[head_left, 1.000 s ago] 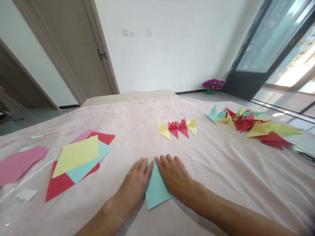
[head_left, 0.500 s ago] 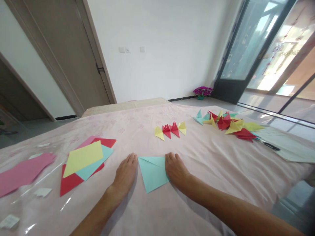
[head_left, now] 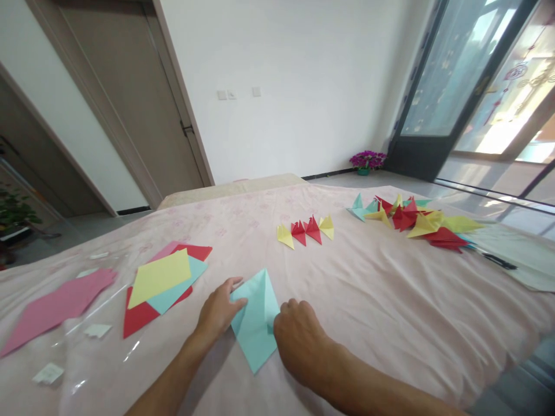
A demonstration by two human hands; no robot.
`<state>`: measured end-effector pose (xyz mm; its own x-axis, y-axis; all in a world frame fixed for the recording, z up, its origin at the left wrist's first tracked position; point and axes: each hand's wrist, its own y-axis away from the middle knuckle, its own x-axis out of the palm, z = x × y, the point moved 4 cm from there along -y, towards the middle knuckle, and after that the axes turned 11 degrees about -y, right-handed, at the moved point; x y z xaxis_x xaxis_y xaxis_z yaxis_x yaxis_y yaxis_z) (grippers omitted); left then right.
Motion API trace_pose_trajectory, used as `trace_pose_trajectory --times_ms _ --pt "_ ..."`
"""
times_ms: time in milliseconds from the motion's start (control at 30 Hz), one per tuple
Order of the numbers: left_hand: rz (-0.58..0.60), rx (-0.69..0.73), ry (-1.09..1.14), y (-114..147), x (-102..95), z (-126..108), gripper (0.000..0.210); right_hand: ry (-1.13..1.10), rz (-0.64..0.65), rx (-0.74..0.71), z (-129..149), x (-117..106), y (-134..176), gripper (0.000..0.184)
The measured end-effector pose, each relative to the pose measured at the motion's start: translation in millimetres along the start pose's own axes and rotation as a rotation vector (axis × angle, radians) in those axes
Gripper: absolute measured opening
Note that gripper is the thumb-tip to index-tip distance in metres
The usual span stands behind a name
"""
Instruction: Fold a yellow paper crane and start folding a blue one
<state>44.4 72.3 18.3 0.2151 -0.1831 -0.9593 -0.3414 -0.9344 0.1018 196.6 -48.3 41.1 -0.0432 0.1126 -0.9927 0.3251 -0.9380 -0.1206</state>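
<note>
A light blue sheet of origami paper, folded into a kite-like diamond, lies on the cloth in front of me with its narrow tip pointing away. My left hand grips its left corner, the thumb on top and the fingers at the edge. At the right edge my right hand has its fingers curled in, closed on the paper; its fingertips are partly hidden. Beyond the sheet stands a short row of small folded paper pieces, among them a red one and a yellow one.
Loose colored sheets, a yellow one uppermost, lie left of my hands, with pink paper farther left. White scraps lie nearby. A pile of folded paper cranes and a black pen-like tool are at the right.
The blue paper has turned from a flat top edge to a tip pointing away. My left thumb has come onto it, and my right hand has curled at its right edge.
</note>
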Motion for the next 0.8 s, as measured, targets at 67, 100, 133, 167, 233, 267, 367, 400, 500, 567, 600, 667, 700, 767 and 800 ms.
trace_pose_trajectory --times_ms 67,100,133,167,233,267,367,400,500,567,600,667,700,767,800 --pt "0.06 0.084 -0.057 -18.8 -18.3 -0.9 0.045 -0.101 0.067 -0.03 0.3 -9.6 -3.7 0.015" --pt "0.103 0.135 -0.091 -28.3 -27.8 -2.2 0.04 -0.179 0.142 -0.062 -1.8 -12.0 -7.0 0.013" --pt "0.142 0.186 -0.133 -37.2 -37.1 -4.2 0.034 -0.252 0.201 -0.087 -6.2 -13.9 -11.1 0.013" --pt "0.164 0.225 -0.182 -45.6 -45.7 -6.6 0.031 -0.302 0.192 -0.096 -13.5 -16.4 -16.2 0.014" --pt "0.161 0.261 -0.293 -59.7 -58.3 -13.0 0.032 -0.356 0.137 -0.084 -33.0 -16.5 -26.6 0.014" --pt "0.148 0.265 -0.347 -64.8 -61.0 -17.1 0.031 -0.378 0.111 -0.101 -42.4 -13.9 -31.2 0.018" --pt "0.104 0.278 -0.473 -69.2 -54.7 -31.9 0.026 -0.421 0.111 -0.186 -64.2 1.7 -40.9 0.035" --pt "0.08 0.275 -0.508 -67.1 -49.7 -36.0 0.026 -0.423 0.117 -0.209 -69.0 7.3 -43.1 0.038" --pt "-0.018 0.261 -0.583 -53.2 -33.1 -41.7 0.03 -0.403 0.129 -0.251 -77.1 20.8 -47.5 0.043" --pt "-0.102 0.246 -0.619 -41.3 -23.5 -39.7 0.03 -0.397 0.132 -0.264 -78.6 26.6 -49.2 0.043" --pt "-0.202 0.257 -0.648 -35.0 -20.9 -39.1 0.028 -0.402 0.13 -0.265 -78.9 28.7 -49.8 0.042" --pt "-0.383 0.303 -0.642 -23.3 -15.5 -37.5 0.024 -0.423 0.122 -0.258 -79.6 31.9 -50.4 0.041" --pt "-0.469 0.327 -0.617 -18.3 -13.3 -36.7 0.023 -0.436 0.118 -0.251 -80.1 32.9 -50.5 0.041" --pt "-0.581 0.361 -0.559 -11.0 -9.1 -35.4 0.023 -0.463 0.111 -0.23 -81.8 34.2 -50.8 0.042" --pt "-0.619 0.371 -0.531 -8.5 -7.6 -35.0 0.022 -0.475 0.113 -0.225 -82.5 34.6 -51.0 0.042"
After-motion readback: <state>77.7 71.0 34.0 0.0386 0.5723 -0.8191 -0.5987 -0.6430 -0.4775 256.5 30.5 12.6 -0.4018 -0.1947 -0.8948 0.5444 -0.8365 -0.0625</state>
